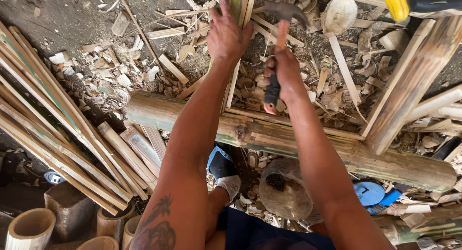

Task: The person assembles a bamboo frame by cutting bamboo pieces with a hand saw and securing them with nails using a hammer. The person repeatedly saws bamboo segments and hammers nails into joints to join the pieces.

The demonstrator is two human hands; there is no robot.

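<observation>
The person's left hand (227, 33) presses down flat at about twelve o'clock, fingers spread over a bundle of split bamboo strips (239, 9) that run away from the body. Just beside it, toward one o'clock, the right hand (281, 72) is closed tight around the dark grip of a hammer (281, 23), its metal head raised above the strips near the top edge. A thick bamboo pole (375, 161) lies crosswise beneath both forearms, from nine o'clock to four o'clock. Long bamboo slats (53, 129) lean at nine o'clock, and wood chips (110, 72) litter the ground around them.
</observation>
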